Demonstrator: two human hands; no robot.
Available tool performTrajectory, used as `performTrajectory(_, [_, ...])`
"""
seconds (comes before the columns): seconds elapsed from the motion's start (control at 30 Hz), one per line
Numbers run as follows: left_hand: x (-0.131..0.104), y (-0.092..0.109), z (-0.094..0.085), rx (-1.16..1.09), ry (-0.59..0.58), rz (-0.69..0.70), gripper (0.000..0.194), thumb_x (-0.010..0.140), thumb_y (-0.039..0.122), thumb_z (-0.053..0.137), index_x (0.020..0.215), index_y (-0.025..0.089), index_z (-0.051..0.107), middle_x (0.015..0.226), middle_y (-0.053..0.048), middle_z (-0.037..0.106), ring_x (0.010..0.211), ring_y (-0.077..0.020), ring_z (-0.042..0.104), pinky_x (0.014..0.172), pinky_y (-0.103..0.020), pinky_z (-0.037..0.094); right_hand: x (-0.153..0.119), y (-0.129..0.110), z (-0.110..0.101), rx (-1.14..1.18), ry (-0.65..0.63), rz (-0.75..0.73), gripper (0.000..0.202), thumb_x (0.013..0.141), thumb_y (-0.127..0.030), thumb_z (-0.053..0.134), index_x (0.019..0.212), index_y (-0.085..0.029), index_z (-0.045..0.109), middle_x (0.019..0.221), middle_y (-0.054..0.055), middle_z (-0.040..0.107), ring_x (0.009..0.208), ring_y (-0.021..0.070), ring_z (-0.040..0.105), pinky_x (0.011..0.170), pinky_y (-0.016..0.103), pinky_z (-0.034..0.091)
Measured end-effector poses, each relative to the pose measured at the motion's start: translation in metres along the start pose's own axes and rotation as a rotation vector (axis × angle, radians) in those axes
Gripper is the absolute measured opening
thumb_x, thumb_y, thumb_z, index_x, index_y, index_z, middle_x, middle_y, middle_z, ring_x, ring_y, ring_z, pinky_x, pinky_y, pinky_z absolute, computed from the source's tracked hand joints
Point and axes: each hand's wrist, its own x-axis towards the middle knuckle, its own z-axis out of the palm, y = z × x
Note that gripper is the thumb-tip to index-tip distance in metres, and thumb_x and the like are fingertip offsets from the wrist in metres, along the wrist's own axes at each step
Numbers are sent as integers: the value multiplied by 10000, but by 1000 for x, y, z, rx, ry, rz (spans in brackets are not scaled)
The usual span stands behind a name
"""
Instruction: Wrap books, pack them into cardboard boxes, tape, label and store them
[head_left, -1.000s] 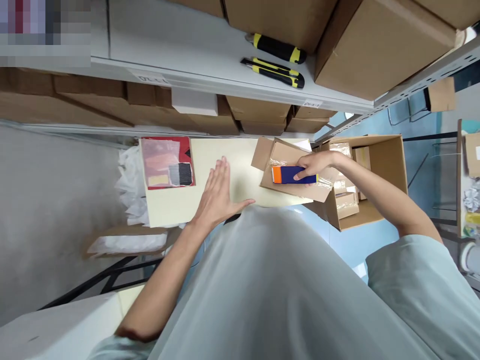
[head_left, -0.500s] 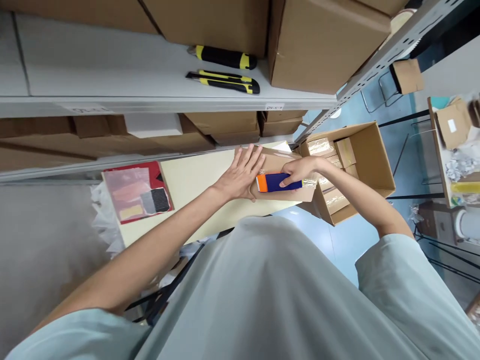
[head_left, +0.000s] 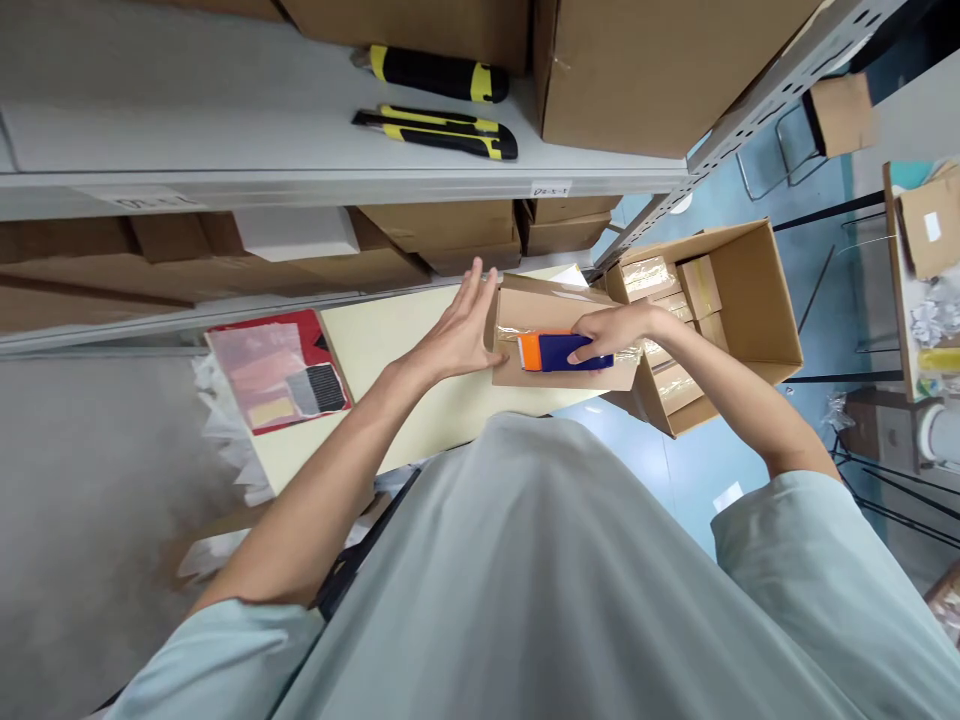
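Note:
A small cardboard box [head_left: 510, 375] with clear tape on it lies at the right end of the cream table [head_left: 427, 400]. My right hand [head_left: 611, 330] is closed around a dark blue tool with an orange end [head_left: 531, 352], held over the box. At the box's left end is my left hand [head_left: 463, 335], its fingers spread and pointing up, the thumb by the box's edge. It holds nothing.
A large open carton [head_left: 757, 300] with several taped boxes stands right of the table. Two yellow-black cutters [head_left: 442, 132] lie on the grey shelf [head_left: 225, 120] above. A red folder [head_left: 311, 340] with a clear bag lies on the table's left end.
My left hand has moved back from the top of the small box to its left edge. The tool, in my right hand, has shifted slightly right. The camera view has shifted a little.

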Motion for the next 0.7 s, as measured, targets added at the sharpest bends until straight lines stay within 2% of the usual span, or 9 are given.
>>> performTrajectory(0.07, [6,-2,-3,-16,-8,-3,1413,727,494,960,1833,262,113,1912,-150,-62,1761,-471,15,1411,-645,176,-2,-4,0,-22,15,22,438,1037,-536,695,841,-151,768,805,43,759,722,170,634,731,315,462])
performTrajectory(0.17, [12,-12,-5,-241,-31,-136,1306,787,460,908,1830,276,143,1885,-205,187,1704,-452,318,1345,-633,366,-5,-8,0,-40,12,40,448,1048,-543,676,845,-153,763,813,49,755,729,176,633,742,324,460])
performTrajectory(0.23, [13,-20,-4,-368,-18,-202,1280,789,468,899,1824,261,174,1848,-247,278,1650,-459,421,1287,-648,441,-6,-8,1,-46,14,46,454,1056,-542,663,839,-155,756,814,49,750,727,175,627,748,325,457])
performTrajectory(0.4, [6,-26,1,-422,74,-181,1203,860,600,835,1822,351,157,1862,-179,290,1688,-441,360,1323,-679,370,-4,-5,3,-60,43,50,441,1062,-533,666,826,-165,720,788,31,707,706,164,579,706,317,417])
performTrajectory(0.47, [-1,-24,8,-470,91,-252,1117,927,723,725,1820,348,170,1857,-170,309,1709,-416,328,1327,-666,372,-3,-5,4,-78,51,52,433,1074,-511,652,818,-166,701,773,22,682,688,158,547,689,319,394])
performTrajectory(0.6, [-20,-19,32,-538,99,-464,1092,967,889,506,1816,269,211,1871,-192,253,1741,-395,249,1334,-647,368,-4,-7,6,-110,118,70,393,1075,-459,669,804,-176,649,734,-8,606,656,140,492,658,312,355])
performTrajectory(0.7, [-32,-13,53,-453,154,-378,1181,933,888,593,1826,258,147,1896,-177,163,1760,-382,178,1394,-594,274,-7,-9,9,-87,126,69,386,1084,-429,660,788,-185,620,720,-20,580,640,132,478,648,306,352])
